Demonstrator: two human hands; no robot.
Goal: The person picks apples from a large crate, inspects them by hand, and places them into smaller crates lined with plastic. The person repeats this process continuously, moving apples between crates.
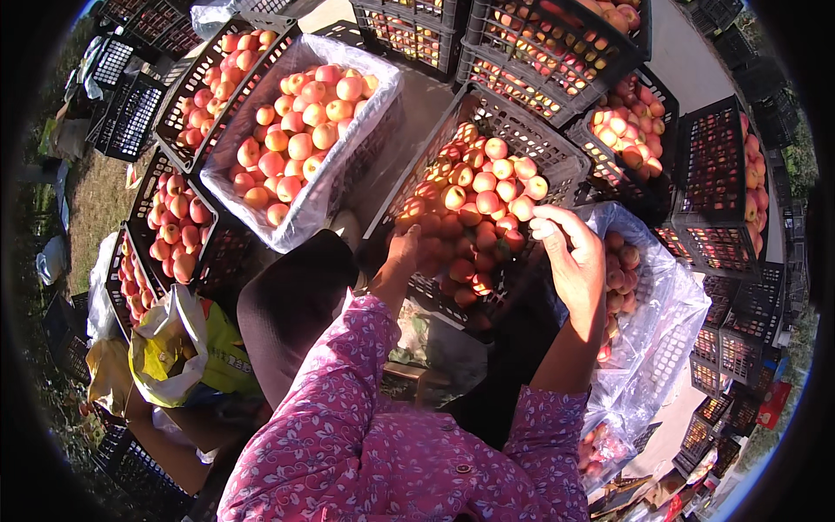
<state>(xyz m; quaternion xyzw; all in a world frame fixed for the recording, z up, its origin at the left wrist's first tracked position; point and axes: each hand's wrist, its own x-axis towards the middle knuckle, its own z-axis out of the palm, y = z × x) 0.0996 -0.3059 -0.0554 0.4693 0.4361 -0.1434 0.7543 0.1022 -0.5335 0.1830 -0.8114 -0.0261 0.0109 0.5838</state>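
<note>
A black plastic crate (522, 124) stands before me, tilted in view and part-filled with red and yellow apples (486, 189). Over its left side reaches my left hand (406, 246), in shadow among the apples; its fingers are mostly hidden, so any grip is unclear. My right hand (574, 254) hovers at the crate's right side, beside the sunlit apples. Its fingers bend towards the thumb, and I see nothing held between them. Sun falls on the upper apples, while those nearest me lie in shade.
To the left stands a plastic-lined crate (218, 173) heaped with apples. Another lined crate (652, 307) is close on my right. Stacked apple crates (554, 59) rise behind. An open sack (225, 352) sits by my left knee, with another person's arm (166, 447) near it.
</note>
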